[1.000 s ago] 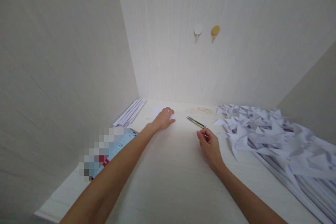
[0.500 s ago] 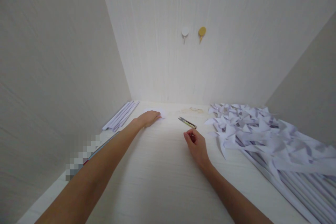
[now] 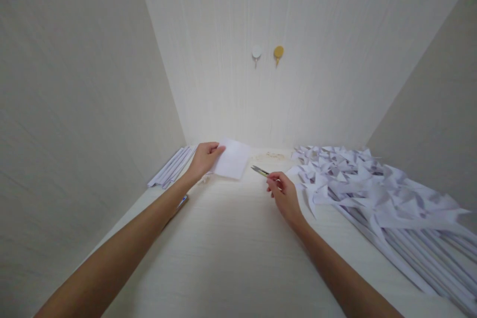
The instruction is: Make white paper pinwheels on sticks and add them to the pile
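A square white sheet of paper (image 3: pixel 234 160) is pinched at its left edge by my left hand (image 3: pixel 206 158), thumb on top, and held up off the white table. My right hand (image 3: pixel 285 193) has its fingers closed over the handle end of small thread snips (image 3: pixel 259 170). The blades of the snips point left toward the paper, and the handle is mostly covered by my fingers. Something small and pale lies under the lower left corner of the sheet, too unclear to name.
Rolled white paper sticks (image 3: pixel 172 168) lie at the left wall. Paper pinwheels (image 3: pixel 346 174) on long paper sticks (image 3: pixel 413 253) are heaped at the right. A phone-like object (image 3: pixel 183 201) is partly behind my left arm. White (image 3: pixel 256 52) and yellow (image 3: pixel 278 52) hooks hang on the back wall.
My left hand has lifted the sheet, which was flat on the table, and it now shows its face. My right hand has moved forward and closed on the snips' handle.
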The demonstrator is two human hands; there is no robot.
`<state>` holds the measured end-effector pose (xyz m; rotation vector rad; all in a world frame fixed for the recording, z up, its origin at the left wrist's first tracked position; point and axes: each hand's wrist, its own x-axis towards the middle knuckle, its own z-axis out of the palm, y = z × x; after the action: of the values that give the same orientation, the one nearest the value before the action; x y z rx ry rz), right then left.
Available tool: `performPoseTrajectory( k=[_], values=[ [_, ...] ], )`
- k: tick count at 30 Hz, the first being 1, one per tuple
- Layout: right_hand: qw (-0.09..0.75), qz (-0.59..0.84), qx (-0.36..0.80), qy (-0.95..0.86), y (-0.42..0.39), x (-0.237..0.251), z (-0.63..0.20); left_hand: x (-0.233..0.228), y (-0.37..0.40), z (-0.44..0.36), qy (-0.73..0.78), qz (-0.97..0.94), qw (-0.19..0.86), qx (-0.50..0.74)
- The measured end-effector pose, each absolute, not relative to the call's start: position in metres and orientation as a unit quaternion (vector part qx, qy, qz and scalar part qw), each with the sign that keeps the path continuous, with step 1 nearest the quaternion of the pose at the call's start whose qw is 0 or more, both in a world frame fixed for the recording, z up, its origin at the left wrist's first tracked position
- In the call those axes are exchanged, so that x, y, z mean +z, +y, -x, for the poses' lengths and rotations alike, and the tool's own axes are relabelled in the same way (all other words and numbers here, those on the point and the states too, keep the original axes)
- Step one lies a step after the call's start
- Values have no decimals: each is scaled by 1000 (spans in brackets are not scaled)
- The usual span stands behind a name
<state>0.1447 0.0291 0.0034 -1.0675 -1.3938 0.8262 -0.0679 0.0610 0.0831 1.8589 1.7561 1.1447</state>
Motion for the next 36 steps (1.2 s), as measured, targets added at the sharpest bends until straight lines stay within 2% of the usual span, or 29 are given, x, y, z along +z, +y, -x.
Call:
performPoseTrajectory(
  k=[3, 6, 8, 15, 23, 28, 31, 36],
  values=[
    [567, 393, 398, -604, 24, 12, -157, 76, 29, 63, 548, -582, 384, 461],
    [518, 323, 463, -643, 10, 16, -168, 58, 3, 58, 526, -532, 491, 446],
    [485, 298, 494, -658, 0, 14, -173, 45, -8, 54, 528, -519, 527, 418],
    [403, 348, 520, -668, -10, -1, -175, 13, -13, 47, 516, -517, 570, 375],
    [424, 439, 499, -615, -6, 3, -179, 2, -10, 70, 433, -530, 608, 402],
    [452, 447, 509, -581, -5, 3, -180, 2, -7, 77, 385, -510, 653, 406],
    [468, 451, 511, -563, -4, 1, -179, 3, -7, 72, 419, -498, 637, 413],
    [490, 454, 512, -540, -4, -2, -176, 6, -10, 62, 490, -489, 554, 462]
  ],
)
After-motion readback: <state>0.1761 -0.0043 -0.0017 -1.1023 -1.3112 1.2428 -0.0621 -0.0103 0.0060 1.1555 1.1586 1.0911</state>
